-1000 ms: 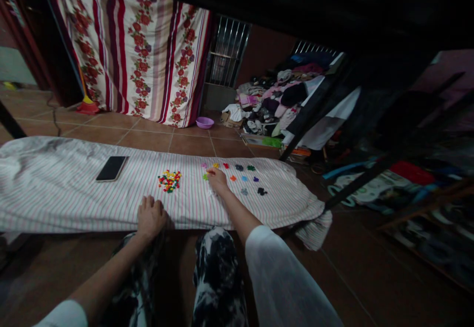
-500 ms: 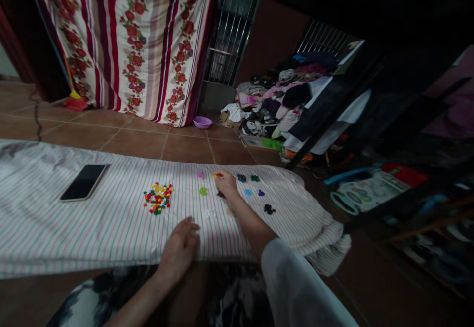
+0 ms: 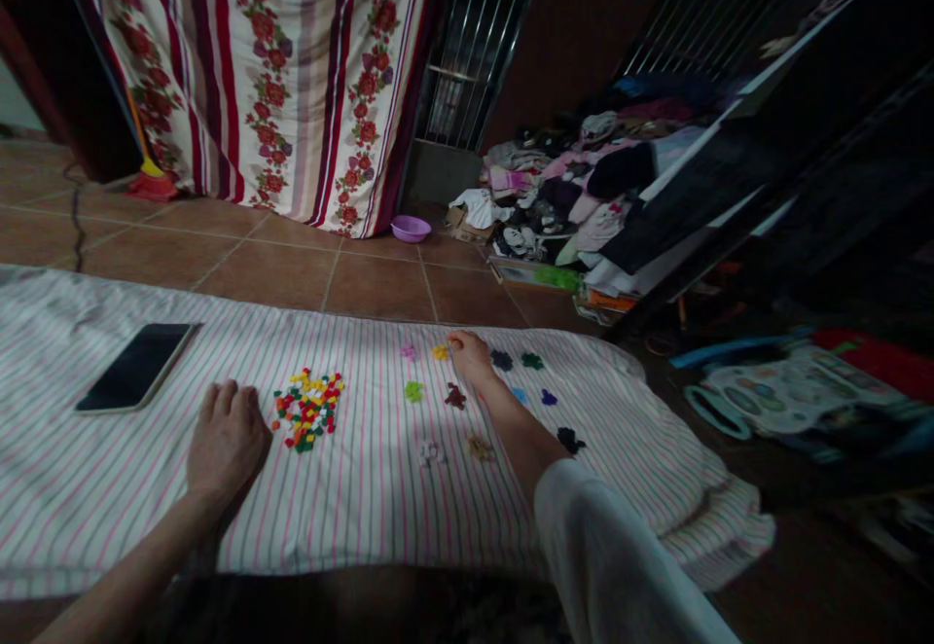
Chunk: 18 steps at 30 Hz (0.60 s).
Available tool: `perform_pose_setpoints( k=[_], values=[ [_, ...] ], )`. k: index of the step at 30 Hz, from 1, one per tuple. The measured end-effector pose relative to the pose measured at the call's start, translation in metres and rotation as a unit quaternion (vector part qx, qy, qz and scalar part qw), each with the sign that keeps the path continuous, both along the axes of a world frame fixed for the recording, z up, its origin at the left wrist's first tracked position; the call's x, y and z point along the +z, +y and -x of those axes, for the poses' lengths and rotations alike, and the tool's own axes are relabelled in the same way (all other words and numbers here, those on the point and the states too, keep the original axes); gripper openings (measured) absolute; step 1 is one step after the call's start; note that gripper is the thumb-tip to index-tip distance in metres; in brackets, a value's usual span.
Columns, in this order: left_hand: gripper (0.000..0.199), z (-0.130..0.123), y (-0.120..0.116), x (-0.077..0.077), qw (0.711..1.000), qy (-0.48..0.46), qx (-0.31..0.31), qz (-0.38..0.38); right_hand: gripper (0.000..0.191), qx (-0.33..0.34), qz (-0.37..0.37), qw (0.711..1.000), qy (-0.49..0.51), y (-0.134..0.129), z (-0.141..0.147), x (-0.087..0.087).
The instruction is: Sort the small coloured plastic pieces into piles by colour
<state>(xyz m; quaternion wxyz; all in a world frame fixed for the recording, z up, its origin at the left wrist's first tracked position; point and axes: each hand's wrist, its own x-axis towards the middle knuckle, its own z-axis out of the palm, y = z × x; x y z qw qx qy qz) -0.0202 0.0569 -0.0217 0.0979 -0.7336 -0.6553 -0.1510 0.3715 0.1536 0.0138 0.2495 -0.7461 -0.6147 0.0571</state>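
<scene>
My left hand (image 3: 229,438) lies palm down with its fingers extended on the striped cloth, just left of a mixed pile of small red, yellow, green, orange and white pieces (image 3: 310,409). Beside the small yellow pile (image 3: 439,352) is my right hand (image 3: 471,356), its fingers drawn together; whatever they hold is too small to make out. Around it sit single-colour piles: pink (image 3: 407,353), lime green (image 3: 413,391), brown (image 3: 455,395), white (image 3: 430,452), tan (image 3: 479,447), dark grey (image 3: 501,360), dark green (image 3: 532,361), light blue (image 3: 519,395), purple (image 3: 549,397) and black (image 3: 570,441).
A phone (image 3: 137,368) rests on the cloth (image 3: 365,518) at the left. Beyond, on the tiled floor, are a purple basin (image 3: 411,229), a red broom (image 3: 153,185) and a heap of clothes (image 3: 569,187). A floral curtain (image 3: 306,80) hangs behind.
My left hand has moved left and forward, from near the cloth's front edge to beside the mixed pile. My right hand has shifted slightly right of the yellow pile. The camera view has shifted.
</scene>
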Motion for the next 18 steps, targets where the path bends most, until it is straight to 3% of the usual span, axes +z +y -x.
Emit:
perform_pose_setpoints(
  k=[5,18],
  values=[
    [0.027,-0.014,-0.005,0.009,0.997,0.009,0.066,0.032,0.035,0.007,0.025,1.0,-0.011,0.008,0.006,-0.002],
    [0.025,-0.019,-0.003,0.004,0.996,0.016,0.082,0.03,0.037,0.057,0.014,0.998,-0.004,0.015,0.01,-0.016]
  ],
)
